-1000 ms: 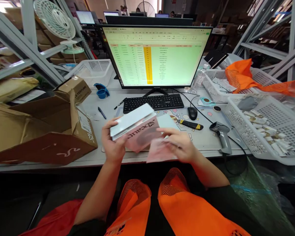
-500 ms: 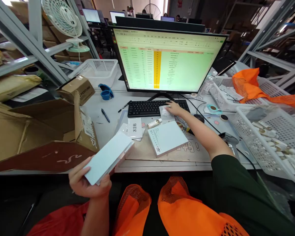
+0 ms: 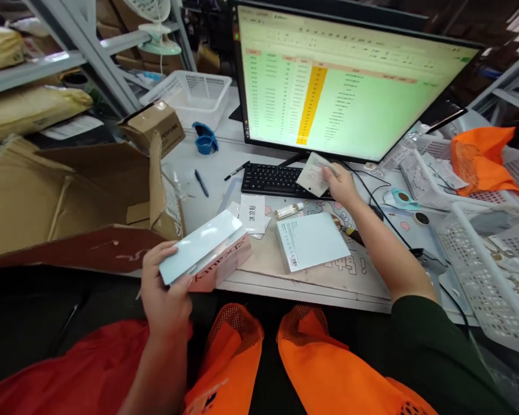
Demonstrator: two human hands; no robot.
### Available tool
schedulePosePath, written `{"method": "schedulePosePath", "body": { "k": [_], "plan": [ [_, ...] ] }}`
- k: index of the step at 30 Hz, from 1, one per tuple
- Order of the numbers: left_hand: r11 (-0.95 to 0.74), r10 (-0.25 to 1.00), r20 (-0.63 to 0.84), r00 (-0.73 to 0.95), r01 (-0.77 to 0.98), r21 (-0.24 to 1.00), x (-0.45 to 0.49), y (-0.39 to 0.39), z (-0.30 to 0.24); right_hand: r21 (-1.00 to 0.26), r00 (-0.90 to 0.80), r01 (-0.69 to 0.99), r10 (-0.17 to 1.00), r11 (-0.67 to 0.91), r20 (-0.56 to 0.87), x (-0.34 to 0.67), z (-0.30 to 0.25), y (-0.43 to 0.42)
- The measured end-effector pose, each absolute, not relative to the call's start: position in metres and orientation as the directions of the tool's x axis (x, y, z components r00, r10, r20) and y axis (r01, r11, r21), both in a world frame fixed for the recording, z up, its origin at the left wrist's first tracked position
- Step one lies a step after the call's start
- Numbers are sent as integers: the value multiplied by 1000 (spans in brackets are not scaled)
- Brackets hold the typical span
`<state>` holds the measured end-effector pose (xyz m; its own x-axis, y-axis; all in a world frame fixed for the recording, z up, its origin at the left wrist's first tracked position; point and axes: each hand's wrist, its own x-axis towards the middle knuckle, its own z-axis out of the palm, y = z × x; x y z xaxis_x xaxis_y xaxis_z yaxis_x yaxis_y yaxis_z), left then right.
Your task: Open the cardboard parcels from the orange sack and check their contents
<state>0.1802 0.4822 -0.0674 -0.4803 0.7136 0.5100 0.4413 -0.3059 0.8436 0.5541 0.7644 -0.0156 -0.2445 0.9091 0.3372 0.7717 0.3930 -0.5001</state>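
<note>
My left hand (image 3: 166,282) is closed on a pale flat box (image 3: 201,245), held tilted over the desk's front edge. A pink side with dark lettering shows under the pale top; I cannot tell whether this is one box or two stacked. My right hand (image 3: 341,183) pinches a small whitish packet (image 3: 313,174) just above the black keyboard (image 3: 270,178). Another pale flat box (image 3: 313,241) with a barcode lies on the desk in front of it. Beside that box are a small clear vial (image 3: 289,211) with a white cap and several white printed packets (image 3: 252,214).
A large open cardboard box (image 3: 99,190) stands at left, with a smaller carton (image 3: 155,128) behind it. The monitor (image 3: 350,86) rises behind the keyboard. White plastic baskets (image 3: 471,276) line the right. A pen (image 3: 201,183) and a blue lidded container (image 3: 205,143) lie near the middle left.
My right hand has lifted the small packet off the keyboard area. My left hand has turned the held box, so its pink lettered side shows. The view has tilted downward.
</note>
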Motion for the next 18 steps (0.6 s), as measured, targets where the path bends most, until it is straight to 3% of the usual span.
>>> {"method": "schedulePosePath", "body": {
  "k": [3, 8, 12, 15, 18],
  "plan": [
    [-296, 697, 452, -557, 351, 888, 183, 487, -67, -549, -278, 562, 766, 619, 579, 540, 6, 698],
    [-252, 700, 321, -639, 199, 947, 190, 497, -60, -448, -544, 194, 476, 873, 691, 508, 29, 602],
    [-244, 714, 217, -665, 54, 968, 192, 504, -52, -391, -578, 13, 326, 920, 748, 486, 28, 575],
    [-234, 779, 125, -615, -99, 967, 191, 512, -40, -376, -575, -47, 283, 925, 768, 471, 24, 574],
    [-235, 809, 123, -574, -125, 964, 192, 520, -28, -341, -569, -64, 246, 938, 784, 454, 22, 580]
  ]
}}
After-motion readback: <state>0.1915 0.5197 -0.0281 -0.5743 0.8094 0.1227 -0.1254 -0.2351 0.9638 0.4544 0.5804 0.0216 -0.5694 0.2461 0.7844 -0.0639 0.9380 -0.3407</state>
